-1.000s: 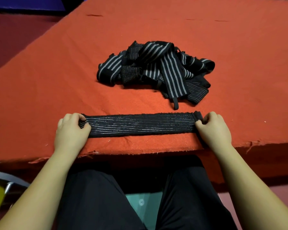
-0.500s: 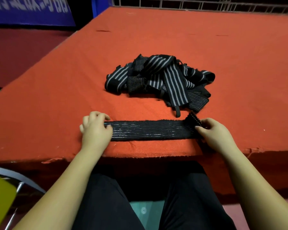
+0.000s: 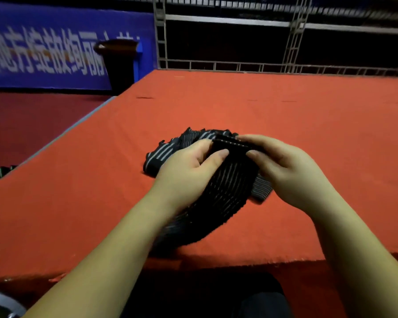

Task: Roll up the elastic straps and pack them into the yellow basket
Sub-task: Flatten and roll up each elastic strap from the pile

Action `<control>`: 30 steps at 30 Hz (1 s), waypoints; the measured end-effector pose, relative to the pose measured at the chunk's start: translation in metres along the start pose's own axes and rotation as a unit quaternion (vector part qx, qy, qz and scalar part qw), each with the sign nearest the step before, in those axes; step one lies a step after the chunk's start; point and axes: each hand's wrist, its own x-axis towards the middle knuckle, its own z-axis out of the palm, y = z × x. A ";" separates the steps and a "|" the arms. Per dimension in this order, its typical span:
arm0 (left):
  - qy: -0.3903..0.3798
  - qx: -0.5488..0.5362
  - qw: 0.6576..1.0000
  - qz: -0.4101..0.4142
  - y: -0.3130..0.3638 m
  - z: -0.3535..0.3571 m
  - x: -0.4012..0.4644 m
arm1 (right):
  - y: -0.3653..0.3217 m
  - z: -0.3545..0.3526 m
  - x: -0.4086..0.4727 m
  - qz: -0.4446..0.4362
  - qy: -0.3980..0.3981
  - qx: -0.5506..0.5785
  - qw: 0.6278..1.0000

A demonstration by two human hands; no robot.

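A: Item one?
B: Black elastic strap with thin grey lengthwise stripes (image 3: 218, 193). Its far end is lifted off the red felt-covered tabletop (image 3: 308, 125) and gripped from both sides; the rest trails down toward the near edge of the tabletop, slightly left of centre, where it lies on the felt.

A: Who holds it?
B: The left hand (image 3: 189, 166) pinches the left side of the raised end, thumb on the near face, fingers curled behind. The right hand (image 3: 285, 164) pinches the right side the same way. Both hands are closed on the strap and sit near each other, with the strap's width between them.

A: Item two?
B: Loose heap of black elastic straps with broader pale stripes (image 3: 170, 150). It lies on the tabletop just behind the hands, near the middle, partly hidden by them. A corner of it shows below the right hand.

A: The basket?
B: A sliver of yellow with a grey rim (image 3: 0, 308) shows at the bottom left corner of the view, below the tabletop. Whether it is the basket cannot be told.

A: Surroundings?
B: Blue banner with pale lettering (image 3: 44, 49) at far left, a dark bin (image 3: 120, 63) beside it, grey metal railing (image 3: 285, 42) beyond the tabletop's far edge.
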 end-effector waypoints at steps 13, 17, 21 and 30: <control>0.012 -0.335 0.940 -0.055 0.008 -0.008 -0.027 | -0.015 0.037 -0.001 0.137 0.005 0.401 0.906; 0.016 -0.384 0.917 -0.109 -0.025 0.003 -0.049 | 0.008 0.068 -0.021 0.185 -0.026 0.453 0.872; 0.027 -0.390 0.904 -0.175 -0.069 0.014 -0.061 | 0.037 0.104 -0.039 0.243 -0.040 0.471 0.847; 0.023 -0.379 0.877 -0.294 -0.147 0.034 -0.069 | 0.086 0.156 -0.056 0.352 -0.043 0.447 0.821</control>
